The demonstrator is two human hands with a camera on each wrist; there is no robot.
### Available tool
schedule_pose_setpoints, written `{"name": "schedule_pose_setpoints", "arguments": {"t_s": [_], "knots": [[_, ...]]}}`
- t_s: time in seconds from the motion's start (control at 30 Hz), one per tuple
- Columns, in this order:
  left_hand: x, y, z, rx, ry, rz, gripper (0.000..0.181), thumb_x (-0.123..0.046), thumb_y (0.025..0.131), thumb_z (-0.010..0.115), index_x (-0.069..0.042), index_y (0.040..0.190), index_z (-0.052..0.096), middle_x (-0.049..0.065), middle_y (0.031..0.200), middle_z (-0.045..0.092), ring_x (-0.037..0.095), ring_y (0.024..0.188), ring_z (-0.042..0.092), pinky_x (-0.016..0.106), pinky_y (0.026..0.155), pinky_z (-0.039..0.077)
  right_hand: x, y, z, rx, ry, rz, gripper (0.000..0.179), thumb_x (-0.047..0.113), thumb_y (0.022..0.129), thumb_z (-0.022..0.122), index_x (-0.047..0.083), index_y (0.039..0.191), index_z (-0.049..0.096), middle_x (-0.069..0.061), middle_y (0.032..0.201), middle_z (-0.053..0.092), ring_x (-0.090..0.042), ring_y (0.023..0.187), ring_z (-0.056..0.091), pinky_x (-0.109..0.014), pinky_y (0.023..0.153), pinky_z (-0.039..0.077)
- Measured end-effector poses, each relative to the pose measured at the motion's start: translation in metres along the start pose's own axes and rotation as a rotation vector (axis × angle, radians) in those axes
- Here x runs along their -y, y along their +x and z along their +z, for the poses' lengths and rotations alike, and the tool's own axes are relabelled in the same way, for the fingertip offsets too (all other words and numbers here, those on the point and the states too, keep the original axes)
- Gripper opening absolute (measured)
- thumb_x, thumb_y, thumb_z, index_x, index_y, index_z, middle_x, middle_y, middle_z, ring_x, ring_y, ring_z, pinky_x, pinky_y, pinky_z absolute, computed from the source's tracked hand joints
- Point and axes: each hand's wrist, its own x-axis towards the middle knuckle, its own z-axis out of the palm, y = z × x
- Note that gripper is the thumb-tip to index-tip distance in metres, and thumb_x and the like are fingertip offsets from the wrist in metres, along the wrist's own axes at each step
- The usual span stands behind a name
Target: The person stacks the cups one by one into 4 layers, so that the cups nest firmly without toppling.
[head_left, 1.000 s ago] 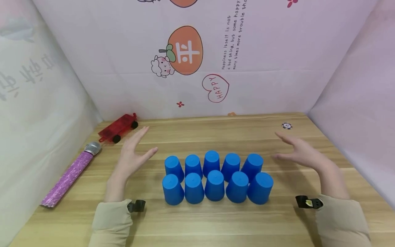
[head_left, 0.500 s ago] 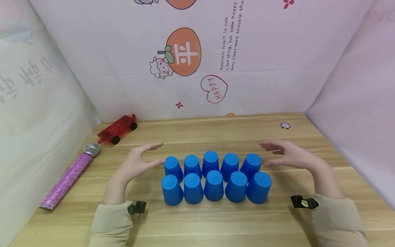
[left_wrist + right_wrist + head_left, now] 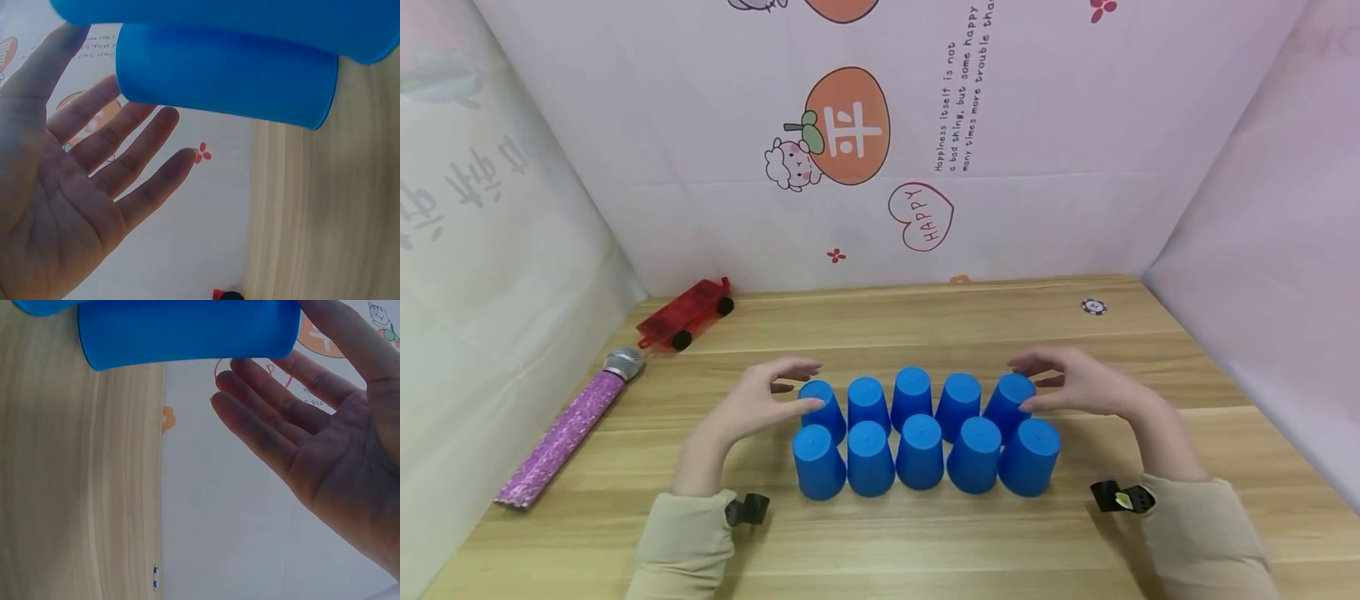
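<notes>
Between the thumb and fingers of the left hand (image 3: 754, 406), left of the frame's centre, the rear left cup (image 3: 831, 422) is bracketed, thumb on the near side, fingers beyond. The hand is held wide; whether the cup is touched cannot be told. By the right hand (image 3: 1078, 387), right of centre, the rear right cup (image 3: 1006, 414) is bracketed likewise, with a wide gap and contact equally unclear.

Since both hands are placed near the narrow tops, either cup could be tipped if thumb and fingers were pressed unevenly. Just below the thumbs in the frame, the front left cup (image 3: 820, 468) and front right cup (image 3: 1030, 462) could be knocked by a dipped thumb or wrist. If pushed inward, the neighbouring cups (image 3: 921, 457) might be shoved out of line, so closely are they set.

Both forearms are brought in from the lower corners, wrists bent inward, palms turned towards each other. In all, 10 cups are stood upside down in 2 rows of 5 across the lower middle. Farther out, a cart (image 3: 687, 313) and a microphone (image 3: 574, 429) are seen at left, a chip (image 3: 1094, 307) at right, above the right hand.
</notes>
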Motion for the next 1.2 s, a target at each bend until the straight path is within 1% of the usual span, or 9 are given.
{"name": "schedule_pose_setpoints", "arguments": {"t_s": [0.23, 0.33, 0.47, 0.63, 0.87, 1.03, 1.2], "knots": [[-0.0007, 0.0025, 0.0026, 0.041, -0.023, 0.024, 0.052, -0.034, 0.081, 0.074, -0.012, 0.125, 0.058, 0.011, 0.125, 0.061, 0.029, 0.113, 0.057, 0.051, 0.092, 0.051, 0.0035, 0.0037, 0.0041, 0.036, -0.006, 0.018, 0.051, 0.022, 0.083, 0.072, -0.001, 0.125, 0.053, -0.019, 0.119, 0.061, -0.033, 0.108, 0.059, -0.041, 0.084, 0.056], [-0.0010, 0.0027, 0.0021, 0.044, -0.022, 0.029, 0.049, -0.032, 0.081, 0.074, -0.011, 0.123, 0.060, 0.009, 0.121, 0.062, 0.028, 0.112, 0.058, 0.050, 0.090, 0.052, 0.0048, 0.0051, 0.0046, 0.046, -0.015, 0.024, 0.050, 0.022, 0.083, 0.072, -0.002, 0.124, 0.054, -0.018, 0.117, 0.062, -0.033, 0.106, 0.060, -0.039, 0.083, 0.056], [-0.0018, 0.0024, 0.0000, 0.031, -0.006, 0.036, 0.045, -0.030, 0.080, 0.075, -0.011, 0.119, 0.062, 0.008, 0.117, 0.064, 0.027, 0.109, 0.059, 0.047, 0.088, 0.054, 0.0059, 0.0081, 0.0043, 0.048, -0.027, 0.031, 0.049, 0.022, 0.083, 0.072, -0.002, 0.122, 0.055, -0.016, 0.115, 0.063, -0.030, 0.105, 0.061, -0.038, 0.083, 0.056], [-0.0040, 0.0017, -0.0017, 0.014, 0.009, 0.015, 0.046, -0.029, 0.078, 0.076, -0.009, 0.118, 0.063, 0.007, 0.114, 0.065, 0.025, 0.106, 0.060, 0.042, 0.086, 0.055, 0.0071, 0.0098, 0.0040, 0.042, -0.038, 0.032, 0.049, 0.022, 0.082, 0.073, -0.002, 0.121, 0.055, -0.014, 0.113, 0.064, -0.029, 0.104, 0.061, -0.039, 0.082, 0.057], [-0.0008, 0.0004, 0.0033, 0.027, -0.008, -0.021, 0.047, -0.031, 0.078, 0.077, -0.007, 0.117, 0.063, 0.008, 0.113, 0.065, 0.025, 0.106, 0.061, 0.041, 0.086, 0.055, 0.0064, 0.0075, 0.0068, 0.050, -0.039, 0.012, 0.043, 0.022, 0.082, 0.073, 0.002, 0.116, 0.056, -0.011, 0.108, 0.065, -0.028, 0.102, 0.062, -0.039, 0.080, 0.057], [-0.0009, 0.0010, 0.0053, 0.023, 0.006, -0.025, 0.046, -0.031, 0.078, 0.076, -0.009, 0.116, 0.064, 0.008, 0.112, 0.065, 0.025, 0.105, 0.062, 0.040, 0.085, 0.056, 0.0064, 0.0061, 0.0077, 0.051, -0.054, -0.004, 0.039, 0.022, 0.082, 0.073, 0.004, 0.113, 0.058, -0.008, 0.105, 0.066, -0.025, 0.099, 0.062, -0.037, 0.079, 0.058], [-0.0024, 0.0021, 0.0056, 0.022, 0.020, -0.029, 0.046, -0.032, 0.078, 0.076, -0.009, 0.116, 0.064, 0.007, 0.113, 0.066, 0.024, 0.105, 0.062, 0.039, 0.085, 0.056, 0.0080, 0.0044, 0.0077, 0.046, -0.066, 0.003, 0.039, 0.022, 0.083, 0.072, 0.004, 0.114, 0.058, -0.009, 0.106, 0.066, -0.026, 0.100, 0.062, -0.038, 0.079, 0.057]]}}
